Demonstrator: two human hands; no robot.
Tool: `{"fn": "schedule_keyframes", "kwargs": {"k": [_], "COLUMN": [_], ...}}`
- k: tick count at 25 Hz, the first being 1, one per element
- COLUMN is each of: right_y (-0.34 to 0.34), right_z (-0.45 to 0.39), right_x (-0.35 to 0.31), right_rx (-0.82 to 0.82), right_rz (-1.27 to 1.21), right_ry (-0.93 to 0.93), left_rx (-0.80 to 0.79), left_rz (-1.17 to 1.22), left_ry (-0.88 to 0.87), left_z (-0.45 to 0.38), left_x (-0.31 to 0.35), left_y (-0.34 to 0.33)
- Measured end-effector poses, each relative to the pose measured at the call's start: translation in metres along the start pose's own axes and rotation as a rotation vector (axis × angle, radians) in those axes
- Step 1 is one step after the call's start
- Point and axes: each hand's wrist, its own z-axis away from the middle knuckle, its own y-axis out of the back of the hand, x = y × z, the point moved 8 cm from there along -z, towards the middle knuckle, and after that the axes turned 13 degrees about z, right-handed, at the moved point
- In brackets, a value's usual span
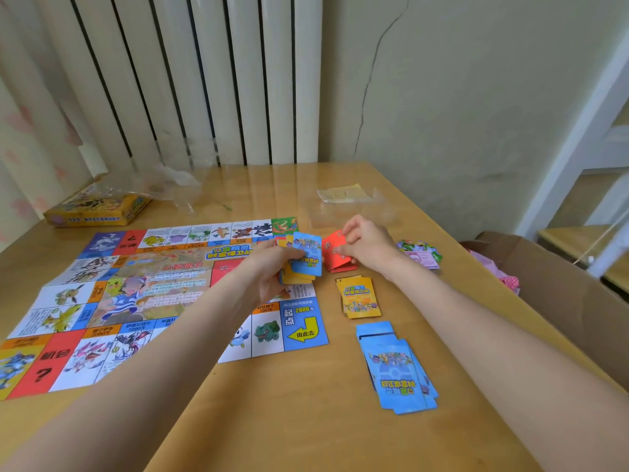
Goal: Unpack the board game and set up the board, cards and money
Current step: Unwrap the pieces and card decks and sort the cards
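- Wooden table (306, 420) set against a radiator (204, 80) and a cracked wall; a cardboard box (561, 284) stands beside its right edge.
- Board (153, 294) lies unfolded and flat, under and to the left of the left hand's fingers.
- Left hand (272, 270): fingers curled round a mixed stack of blue and yellow cards (303, 260), apparently the unsorted supply.
- Right hand (367, 247): fingertips pinch a red card (335, 250) just above a red pile, judged to be sorting by colour.
- Yellow pile (360, 296) and blue pile (398, 373) lie nearer the person than the fingers.
- Money (422, 255) lies just right of the right hand; game box (98, 206) sits far left.
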Motion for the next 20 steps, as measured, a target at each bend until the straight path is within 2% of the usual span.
{"fn": "schedule_keyframes", "kwargs": {"k": [4, 6, 9, 16, 18, 20], "right_y": [0.001, 0.007, 0.006, 0.028, 0.032, 0.032], "right_z": [0.001, 0.006, 0.018, 0.039, 0.054, 0.075], "right_x": [-0.004, -0.015, -0.026, -0.010, -0.007, -0.006], "right_rx": [0.047, 0.081, -0.081, -0.144, -0.292, -0.444], "right_rz": [0.298, 0.179, -0.155, -0.371, -0.449, -0.392], "right_ry": [0.031, 0.069, 0.053, -0.094, -0.104, -0.070], "left_rx": [0.001, -0.004, -0.013, -0.173, -0.213, -0.242], "left_rz": [-0.016, -0.018, 0.000, 0.008, -0.030, -0.077], "left_ry": [0.012, 0.006, -0.005, 0.077, 0.096, 0.130], "left_z": [0.002, 0.004, 0.012, 0.038, 0.046, 0.055], "left_x": [-0.003, -0.003, -0.002, -0.001, -0.006, -0.015], "left_y": [0.002, 0.000, -0.005, -0.023, -0.025, -0.026]}}
